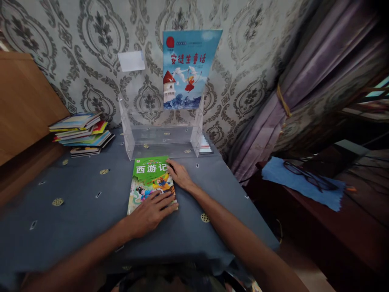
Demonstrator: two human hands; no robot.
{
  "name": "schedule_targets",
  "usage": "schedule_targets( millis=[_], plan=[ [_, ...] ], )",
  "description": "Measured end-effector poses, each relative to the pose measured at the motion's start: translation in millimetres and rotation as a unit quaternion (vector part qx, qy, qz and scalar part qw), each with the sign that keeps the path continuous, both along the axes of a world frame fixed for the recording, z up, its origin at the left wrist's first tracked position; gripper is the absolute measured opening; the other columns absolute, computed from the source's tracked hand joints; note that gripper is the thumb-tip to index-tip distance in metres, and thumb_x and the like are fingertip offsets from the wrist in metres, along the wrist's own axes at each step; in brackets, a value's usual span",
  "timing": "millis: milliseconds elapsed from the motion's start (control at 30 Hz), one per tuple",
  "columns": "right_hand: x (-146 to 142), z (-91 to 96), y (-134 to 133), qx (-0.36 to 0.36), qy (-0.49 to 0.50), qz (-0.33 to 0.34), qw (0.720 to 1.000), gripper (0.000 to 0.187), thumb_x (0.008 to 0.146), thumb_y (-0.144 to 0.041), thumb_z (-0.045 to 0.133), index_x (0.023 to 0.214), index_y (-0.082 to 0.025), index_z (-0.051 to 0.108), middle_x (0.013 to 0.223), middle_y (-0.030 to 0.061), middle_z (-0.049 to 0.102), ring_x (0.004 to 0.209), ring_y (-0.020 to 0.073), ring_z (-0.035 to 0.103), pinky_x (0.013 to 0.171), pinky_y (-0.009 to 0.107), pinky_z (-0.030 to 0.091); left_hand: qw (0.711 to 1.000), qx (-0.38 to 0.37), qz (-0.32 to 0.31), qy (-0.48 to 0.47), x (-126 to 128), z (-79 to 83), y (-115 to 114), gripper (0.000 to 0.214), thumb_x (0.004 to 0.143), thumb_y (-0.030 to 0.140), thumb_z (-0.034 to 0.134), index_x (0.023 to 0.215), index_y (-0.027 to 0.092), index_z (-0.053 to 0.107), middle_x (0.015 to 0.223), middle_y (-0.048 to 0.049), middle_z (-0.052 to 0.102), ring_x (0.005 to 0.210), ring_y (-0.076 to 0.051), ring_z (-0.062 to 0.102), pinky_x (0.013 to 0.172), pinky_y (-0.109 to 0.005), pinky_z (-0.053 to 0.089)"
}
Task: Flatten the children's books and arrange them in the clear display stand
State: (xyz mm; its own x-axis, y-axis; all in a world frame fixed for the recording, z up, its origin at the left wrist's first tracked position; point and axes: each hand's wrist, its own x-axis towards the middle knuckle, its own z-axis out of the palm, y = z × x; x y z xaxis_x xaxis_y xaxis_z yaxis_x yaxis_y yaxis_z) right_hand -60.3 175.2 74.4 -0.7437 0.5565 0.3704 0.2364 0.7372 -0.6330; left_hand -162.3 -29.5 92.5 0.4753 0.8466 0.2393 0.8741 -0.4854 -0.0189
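A green picture book (148, 178) with white Chinese characters and cartoon figures on its cover lies closed on the cloth-covered table. My left hand (153, 213) rests flat across the lower part of the cover, its fingers spread. At the book's upper right edge is my right hand (180, 175), its fingertips closed on the edge near the corner; the undersides of those fingers are hidden. Just behind the book stands a clear plastic book stand (161, 136). A blue storybook (188, 73) leans upright on the stand's upper right, showing its front cover.
A stack of books (83, 134) sits at the table's back left, beside a wooden panel (27, 101). A white card (131, 61) is at the stand's upper left. Right of the table hangs a purple curtain (267, 105); glasses (310, 176) lie on a blue cloth (282, 170).
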Motion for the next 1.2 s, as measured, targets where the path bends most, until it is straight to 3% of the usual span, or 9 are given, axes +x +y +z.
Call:
schedule_targets(
  millis=[167, 333, 533, 633, 700, 800, 900, 1033, 1200],
  plan=[
    [0.4, 4.6, -10.0, 0.087, -0.058, 0.0, 0.994, 0.037, 0.098, -0.029, 0.048, 0.13, -0.014, 0.057, 0.144, 0.0185, 0.052, 0.132, 0.026, 0.051, 0.109, 0.044, 0.041, 1.0, 0.005, 0.017, 0.014, -4.0, 2.6, -17.5, 0.053, 0.095, 0.009, 0.041, 0.146, 0.024, 0.042, 0.147, -0.0071, 0.053, 0.141, -0.021, 0.041, 0.116, -0.044, 0.034],
    [0.1, 5.9, -10.7, 0.102, -0.075, 0.001, 0.992, 0.037, 0.097, -0.028, 0.05, 0.131, -0.014, 0.057, 0.143, 0.0179, 0.053, 0.132, 0.0262, 0.051, 0.109, 0.044, 0.042, 0.999, 0.019, 0.037, 0.024, -18.7, 7.1, -46.1, 0.065, 0.089, 0.002, 0.039, 0.15, 0.021, 0.034, 0.147, -0.0076, 0.053, 0.14, -0.02, 0.042, 0.114, -0.042, 0.038],
    [2.1, 17.5, -15.2, 0.116, -0.09, -0.008, 0.989, 0.033, 0.095, -0.022, 0.051, 0.126, -0.014, 0.06, 0.141, 0.0181, 0.055, 0.133, 0.028, 0.049, 0.109, 0.049, 0.041, 0.994, 0.071, 0.083, 0.019, -39.8, 11.0, -79.0, 0.061, 0.088, 0.0, 0.039, 0.145, 0.02, 0.043, 0.134, -0.0095, 0.061, 0.129, -0.022, 0.053, 0.104, -0.04, 0.048],
    [-0.3, 33.7, -50.8, 0.124, -0.07, 0.023, 0.99, 0.033, 0.095, -0.02, 0.051, 0.126, -0.013, 0.06, 0.138, 0.018, 0.056, 0.136, 0.0277, 0.046, 0.112, 0.049, 0.038, 0.988, 0.097, 0.12, -0.013, -44.9, 10.5, -91.4, 0.053, 0.09, 0.004, 0.042, 0.141, 0.019, 0.049, 0.12, -0.0107, 0.066, 0.113, -0.021, 0.06, 0.096, -0.036, 0.053],
    [-4.9, 44.4, -88.6, 0.116, -0.03, 0.084, 0.989, 0.035, 0.098, -0.024, 0.047, 0.13, -0.015, 0.057, 0.14, 0.0155, 0.055, 0.139, 0.0233, 0.042, 0.115, 0.045, 0.037, 0.985, 0.109, 0.134, -0.024, -45.5, 9.2, -96.3, 0.048, 0.091, 0.006, 0.044, 0.136, 0.019, 0.054, 0.116, -0.0106, 0.067, 0.109, -0.021, 0.061, 0.093, -0.034, 0.054],
    [-15.2, 53.4, -142.9, 0.125, -0.002, 0.192, 0.973, 0.044, 0.101, -0.035, 0.046, 0.14, -0.014, 0.048, 0.149, 0.0145, 0.047, 0.146, 0.0218, 0.031, 0.119, 0.042, 0.033, 0.981, 0.132, 0.143, -0.019, -43.9, 8.1, -98.7, 0.034, 0.089, 0.007, 0.046, 0.113, 0.019, 0.067, 0.106, -0.0099, 0.069, 0.105, -0.022, 0.062, 0.086, -0.033, 0.055],
    [-23.5, 50.8, -168.2, 0.143, -0.03, 0.247, 0.958, 0.054, 0.1, -0.045, 0.048, 0.144, -0.013, 0.043, 0.152, 0.0165, 0.042, 0.149, 0.0253, 0.024, 0.119, 0.045, 0.031, 0.978, 0.149, 0.149, -0.003, -40.6, 10.5, -97.5, 0.027, 0.089, 0.009, 0.044, 0.089, 0.019, 0.069, 0.094, -0.0091, 0.069, 0.092, -0.021, 0.063, 0.074, -0.029, 0.056],
    [-20.8, 39.2, -163.0, 0.115, -0.057, 0.205, 0.97, 0.058, 0.1, -0.048, 0.044, 0.144, -0.011, 0.043, 0.151, 0.0189, 0.043, 0.149, 0.0272, 0.022, 0.12, 0.048, 0.029, 0.975, 0.151, 0.161, 0.003, -37.1, 16.0, -95.9, 0.029, 0.093, 0.011, 0.041, 0.085, 0.018, 0.068, 0.098, -0.0097, 0.069, 0.092, -0.019, 0.063, 0.072, -0.027, 0.055],
    [0.1, 32.4, -148.5, 0.087, -0.054, 0.156, 0.982, 0.054, 0.1, -0.046, 0.046, 0.142, -0.012, 0.046, 0.153, 0.0173, 0.041, 0.15, 0.0288, 0.019, 0.122, 0.051, 0.026, 0.978, 0.117, 0.173, -0.015, -38.4, 16.0, -96.5, 0.032, 0.093, 0.011, 0.042, 0.108, 0.02, 0.068, 0.111, -0.0075, 0.07, 0.102, -0.019, 0.063, 0.084, -0.029, 0.055]
  ],
)
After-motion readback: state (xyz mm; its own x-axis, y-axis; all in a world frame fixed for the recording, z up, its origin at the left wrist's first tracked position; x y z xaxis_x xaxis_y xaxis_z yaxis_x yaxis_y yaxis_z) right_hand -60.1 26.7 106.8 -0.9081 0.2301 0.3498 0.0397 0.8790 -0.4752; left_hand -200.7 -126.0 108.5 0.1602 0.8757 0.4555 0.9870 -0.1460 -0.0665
